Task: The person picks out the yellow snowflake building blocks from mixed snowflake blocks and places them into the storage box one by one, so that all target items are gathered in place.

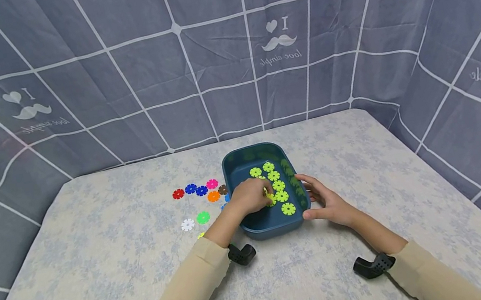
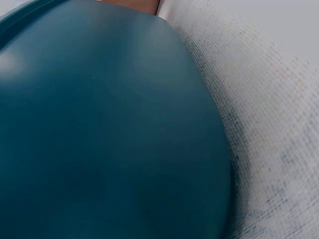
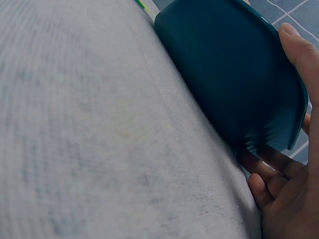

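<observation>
A dark teal plastic bin (image 1: 269, 232) stands on the table with several yellow-green snowflake discs (image 1: 278, 185) spread over its floor. My left hand (image 1: 250, 196) reaches over the bin's left side, its curled fingers pinching a yellow-green snowflake disc (image 1: 270, 200) low inside; the fingertips are partly hidden. At the bin's right front corner, my right hand (image 1: 328, 205) holds the outside. In the right wrist view its thumb (image 3: 297, 46) lies at the rim and its fingers (image 3: 271, 167) touch the lower wall. The left wrist view shows mostly the bin's outer wall (image 2: 114, 119).
Left of the bin lie loose discs: a red one (image 1: 178, 194), blue ones (image 1: 202, 191), a pink one (image 1: 212, 183), an orange one (image 1: 213, 196), a green one (image 1: 203, 217) and a white one (image 1: 188, 224). A grey-blue curtain (image 1: 225, 57) hangs behind the patterned tabletop (image 1: 96, 259).
</observation>
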A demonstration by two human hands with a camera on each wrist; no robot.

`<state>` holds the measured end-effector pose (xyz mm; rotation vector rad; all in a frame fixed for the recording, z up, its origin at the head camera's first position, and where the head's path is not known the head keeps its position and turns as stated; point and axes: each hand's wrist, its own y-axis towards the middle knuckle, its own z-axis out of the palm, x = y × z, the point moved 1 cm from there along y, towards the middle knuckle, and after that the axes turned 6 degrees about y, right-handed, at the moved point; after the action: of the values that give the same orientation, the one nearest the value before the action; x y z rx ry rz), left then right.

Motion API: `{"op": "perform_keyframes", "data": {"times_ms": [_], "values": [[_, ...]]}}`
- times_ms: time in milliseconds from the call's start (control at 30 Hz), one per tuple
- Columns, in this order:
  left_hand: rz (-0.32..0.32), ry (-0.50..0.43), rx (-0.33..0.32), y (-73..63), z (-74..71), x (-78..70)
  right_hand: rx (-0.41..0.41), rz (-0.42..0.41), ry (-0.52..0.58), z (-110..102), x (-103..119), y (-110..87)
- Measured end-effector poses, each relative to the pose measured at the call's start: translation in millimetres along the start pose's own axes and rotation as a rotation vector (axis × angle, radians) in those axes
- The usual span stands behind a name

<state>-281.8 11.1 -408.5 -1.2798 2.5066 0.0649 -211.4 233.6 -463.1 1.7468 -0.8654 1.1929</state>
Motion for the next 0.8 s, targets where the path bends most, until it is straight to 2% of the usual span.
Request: {"op": "perform_keyframes", "data": {"times_ms": [200, 500, 800], "values": [[0.012, -0.017, 0.002, -0.2, 0.2, 0.7, -0.003, 0.001, 0.0, -0.1, -0.1, 0.3], [0.009, -0.116, 0.026, -0.8, -1.3, 2.6, -0.007, 0.005, -0.015, -0.1, -1.1, 0.1], [-0.003, -0.069, 0.015, -0.4, -0.3, 0.7, -0.007, 0.002, -0.01, -0.1, -1.2, -0.1]]}}
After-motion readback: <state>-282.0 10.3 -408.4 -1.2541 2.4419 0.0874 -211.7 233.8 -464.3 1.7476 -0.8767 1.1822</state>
